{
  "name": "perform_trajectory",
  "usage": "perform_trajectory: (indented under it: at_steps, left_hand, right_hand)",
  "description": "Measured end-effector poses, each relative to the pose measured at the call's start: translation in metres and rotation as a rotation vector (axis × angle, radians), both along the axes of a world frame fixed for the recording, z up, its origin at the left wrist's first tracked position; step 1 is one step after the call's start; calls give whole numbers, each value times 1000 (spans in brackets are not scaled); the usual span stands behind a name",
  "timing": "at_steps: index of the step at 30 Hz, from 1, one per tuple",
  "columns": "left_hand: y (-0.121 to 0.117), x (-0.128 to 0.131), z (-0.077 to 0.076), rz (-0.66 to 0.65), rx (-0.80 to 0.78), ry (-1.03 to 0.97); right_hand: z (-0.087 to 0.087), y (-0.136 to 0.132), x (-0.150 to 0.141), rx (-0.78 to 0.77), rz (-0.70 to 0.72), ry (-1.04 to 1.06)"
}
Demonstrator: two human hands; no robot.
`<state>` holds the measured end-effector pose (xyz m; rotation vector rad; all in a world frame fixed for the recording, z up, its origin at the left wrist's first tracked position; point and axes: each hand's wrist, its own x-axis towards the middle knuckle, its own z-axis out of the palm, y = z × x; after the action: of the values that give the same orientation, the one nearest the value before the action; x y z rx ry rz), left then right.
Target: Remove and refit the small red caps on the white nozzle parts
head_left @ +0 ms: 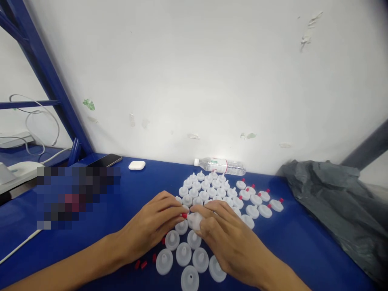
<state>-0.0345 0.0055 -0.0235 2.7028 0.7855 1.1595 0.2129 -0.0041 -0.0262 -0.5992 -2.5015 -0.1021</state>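
Observation:
Between the fingertips of my left hand is a small red cap. My right hand is closed on a white round lid with a nozzle, brought close to the red cap; whether they touch I cannot tell. Many more white nozzle lids lie around and beyond my hands on the blue table, most with bare nozzles. On the right, several lids with red tips form a separate group. Loose red caps lie by my left forearm.
A clear plastic bottle lies on its side against the wall. A white earbud case and a dark phone sit at the back left. A grey plastic bag is heaped on the right. A blue metal post rises at the left.

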Motion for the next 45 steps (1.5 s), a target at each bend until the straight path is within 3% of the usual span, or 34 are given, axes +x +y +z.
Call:
perform_trajectory:
  at_steps: [2, 11, 20, 26, 33, 39, 45]
  left_hand:
    - [-3, 0, 2, -18, 21, 55]
    - [-22, 5, 14, -10, -179, 142]
    - [-29, 13, 16, 85, -1, 12]
    - [-26, 13, 12, 117, 25, -18]
    - [-28, 14, 7, 147, -30, -17]
    - [-9, 0, 14, 137, -191, 107]
    - [26, -26, 18, 523, -190, 296]
  right_hand:
    - [0, -2, -1, 20, 7, -18]
    - [9, -10, -12, 221, 0, -37]
    - [12, -13, -18, 351, -9, 52]
    - [11, -12, -26, 405, -30, 108]
    - [6, -12, -30, 396, -29, 121]
    - [15, -3, -12, 138, -38, 1]
    - [19, 38, 44, -2, -438, 148]
